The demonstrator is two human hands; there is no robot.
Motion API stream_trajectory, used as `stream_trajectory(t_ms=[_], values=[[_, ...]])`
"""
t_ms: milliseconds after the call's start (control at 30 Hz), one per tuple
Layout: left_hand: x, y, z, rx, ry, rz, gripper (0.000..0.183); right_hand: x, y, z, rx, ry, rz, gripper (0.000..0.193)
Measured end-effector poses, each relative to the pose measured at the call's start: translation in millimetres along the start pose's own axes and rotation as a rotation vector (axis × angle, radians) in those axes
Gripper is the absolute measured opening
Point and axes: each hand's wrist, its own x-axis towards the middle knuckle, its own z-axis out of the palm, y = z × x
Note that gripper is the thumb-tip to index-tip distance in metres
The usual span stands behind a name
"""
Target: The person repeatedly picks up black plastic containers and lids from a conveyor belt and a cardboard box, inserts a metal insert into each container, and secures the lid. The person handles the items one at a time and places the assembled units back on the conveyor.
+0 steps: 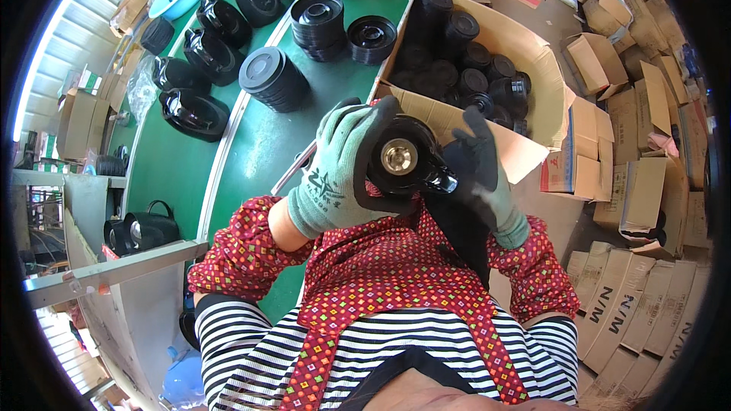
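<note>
My left hand (339,171), in a green work glove with a black palm, is closed around a black jug (392,179). The jug is tipped so that its round mouth faces up at me, showing a shiny metal inside. A short spout points toward my right hand (487,175), gloved the same way. That hand is beside the spout, bent around a black cloth (461,228) that hangs down in front of my patterned apron. One of its fingers sticks up, and its palm side is partly hidden.
Several black jugs (194,114) line the green conveyor table (251,160) on the left. Stacks of black lids (274,80) stand nearer the middle. An open carton (533,53) full of black parts is ahead right. More cartons (636,190) crowd the right side. A metal rail (129,266) crosses at left.
</note>
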Motion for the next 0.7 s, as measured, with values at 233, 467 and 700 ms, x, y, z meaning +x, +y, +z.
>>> stream_trajectory(t_ms=[233, 467, 700], values=[[-42, 43, 41, -0.021, 0.169, -0.126, 0.123, -1, 50, -14, -1.064, 0.044, -0.295, 0.056], [-131, -16, 27, -0.127, -0.086, -0.308, 0.101, 37, 43, -41, -0.479, 0.231, 0.151, 0.024], [-182, -137, -10, 0.446, -0.446, -0.953, 0.11, 62, 10, 35, -1.029, -0.071, -0.193, 0.017]])
